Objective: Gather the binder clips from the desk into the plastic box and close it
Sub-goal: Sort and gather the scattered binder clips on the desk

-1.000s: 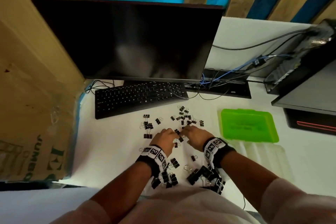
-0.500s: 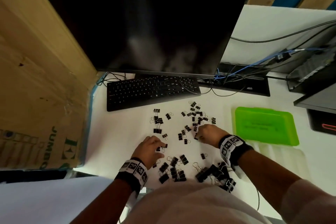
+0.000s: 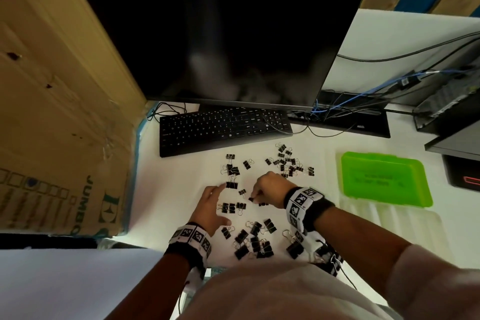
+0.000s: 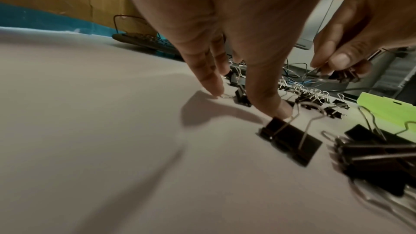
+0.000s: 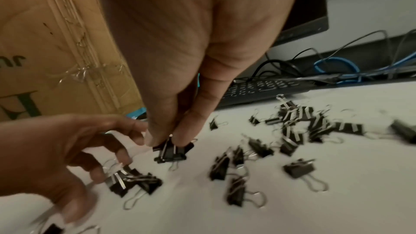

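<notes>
Right wrist view: right hand [image 5: 180, 70] pinching a small black binder clip [image 5: 172, 150] just off the desk [image 3: 181, 189]. Left hand [image 3: 211, 209] spread, fingers straight, fingertips [image 4: 269, 102] down on the surface beside a clip, holding nothing. Around and between both, scattered binder clips [image 3: 255, 240]. Well right of the right hand, green plastic box [image 3: 384, 179], lid down.

The left hand [image 3: 211, 212] has spread open since half a second ago, its fingertips reaching forward to a clip [image 3: 231, 185] farther out on the surface [image 3: 179, 189]. The right hand [image 3: 270, 189] has drawn back from the far cluster [image 3: 287, 163] toward the left hand and now pinches a small clip [image 5: 172, 150] lifted just off the surface.
</notes>
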Action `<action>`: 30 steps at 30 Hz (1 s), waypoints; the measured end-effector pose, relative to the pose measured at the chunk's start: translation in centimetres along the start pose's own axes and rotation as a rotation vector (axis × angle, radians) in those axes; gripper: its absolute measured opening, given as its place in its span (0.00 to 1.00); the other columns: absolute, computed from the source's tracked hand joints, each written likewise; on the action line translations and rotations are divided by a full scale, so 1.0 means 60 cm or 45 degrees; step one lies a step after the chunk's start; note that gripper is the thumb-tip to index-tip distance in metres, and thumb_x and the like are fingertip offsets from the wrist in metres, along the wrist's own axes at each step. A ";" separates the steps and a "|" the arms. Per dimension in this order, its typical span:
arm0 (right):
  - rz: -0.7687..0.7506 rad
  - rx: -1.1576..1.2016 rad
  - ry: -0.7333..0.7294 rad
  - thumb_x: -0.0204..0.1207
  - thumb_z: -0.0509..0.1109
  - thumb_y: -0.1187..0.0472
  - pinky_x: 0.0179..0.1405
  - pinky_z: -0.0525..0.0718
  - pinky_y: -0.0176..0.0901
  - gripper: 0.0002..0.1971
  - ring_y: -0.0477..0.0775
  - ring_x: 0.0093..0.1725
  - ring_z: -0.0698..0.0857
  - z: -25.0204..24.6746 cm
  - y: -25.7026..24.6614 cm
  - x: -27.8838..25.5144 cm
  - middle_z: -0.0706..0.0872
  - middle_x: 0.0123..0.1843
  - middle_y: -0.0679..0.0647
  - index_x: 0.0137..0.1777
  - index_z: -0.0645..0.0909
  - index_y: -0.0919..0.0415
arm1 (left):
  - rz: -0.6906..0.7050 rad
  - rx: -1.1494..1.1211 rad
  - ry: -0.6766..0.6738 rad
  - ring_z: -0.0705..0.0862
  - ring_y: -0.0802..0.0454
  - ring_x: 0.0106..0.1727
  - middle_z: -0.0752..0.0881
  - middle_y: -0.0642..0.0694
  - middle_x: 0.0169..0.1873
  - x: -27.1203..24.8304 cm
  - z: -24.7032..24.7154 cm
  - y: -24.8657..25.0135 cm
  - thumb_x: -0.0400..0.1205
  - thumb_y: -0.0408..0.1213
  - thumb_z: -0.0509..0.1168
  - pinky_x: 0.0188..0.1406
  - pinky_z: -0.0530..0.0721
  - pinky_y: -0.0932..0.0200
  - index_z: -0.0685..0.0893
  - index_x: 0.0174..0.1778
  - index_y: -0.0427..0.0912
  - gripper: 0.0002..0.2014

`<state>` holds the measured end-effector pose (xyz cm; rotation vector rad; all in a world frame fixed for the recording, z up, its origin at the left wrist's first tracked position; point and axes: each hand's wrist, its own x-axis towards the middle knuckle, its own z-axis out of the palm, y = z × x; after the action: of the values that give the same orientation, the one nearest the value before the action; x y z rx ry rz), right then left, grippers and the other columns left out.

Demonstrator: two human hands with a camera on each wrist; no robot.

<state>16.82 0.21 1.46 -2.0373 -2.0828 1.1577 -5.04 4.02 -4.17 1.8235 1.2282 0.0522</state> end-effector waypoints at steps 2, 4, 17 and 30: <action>0.007 0.011 -0.015 0.75 0.72 0.61 0.58 0.81 0.44 0.10 0.57 0.56 0.86 0.014 -0.019 0.014 0.89 0.57 0.56 0.55 0.87 0.60 | -0.011 -0.038 0.026 0.73 0.53 0.63 0.65 0.55 0.69 -0.002 -0.005 -0.006 0.61 0.28 0.81 0.63 0.81 0.55 0.63 0.77 0.56 0.51; 0.037 0.015 -0.026 0.75 0.71 0.62 0.59 0.82 0.47 0.10 0.59 0.56 0.85 0.029 -0.027 0.025 0.88 0.58 0.58 0.55 0.86 0.60 | -0.010 -0.050 0.031 0.73 0.54 0.62 0.65 0.56 0.69 -0.008 -0.010 -0.014 0.60 0.29 0.82 0.60 0.82 0.57 0.64 0.76 0.56 0.51; 0.090 0.139 -0.111 0.77 0.63 0.70 0.55 0.85 0.45 0.14 0.58 0.53 0.87 0.077 -0.080 0.060 0.87 0.58 0.61 0.58 0.84 0.60 | 0.183 0.125 0.020 0.71 0.50 0.69 0.71 0.46 0.68 -0.036 -0.001 -0.058 0.69 0.34 0.77 0.72 0.73 0.53 0.74 0.71 0.48 0.34; 0.002 -0.186 0.131 0.76 0.59 0.72 0.54 0.84 0.51 0.19 0.60 0.56 0.84 0.008 -0.036 0.073 0.81 0.62 0.55 0.61 0.81 0.54 | 0.364 0.300 0.198 0.71 0.51 0.66 0.73 0.53 0.67 0.007 -0.030 -0.011 0.78 0.31 0.61 0.68 0.75 0.54 0.74 0.69 0.51 0.23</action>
<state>14.04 4.04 0.13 -2.1089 -2.1757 0.9043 -6.16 5.59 -3.74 2.2267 1.1064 0.2208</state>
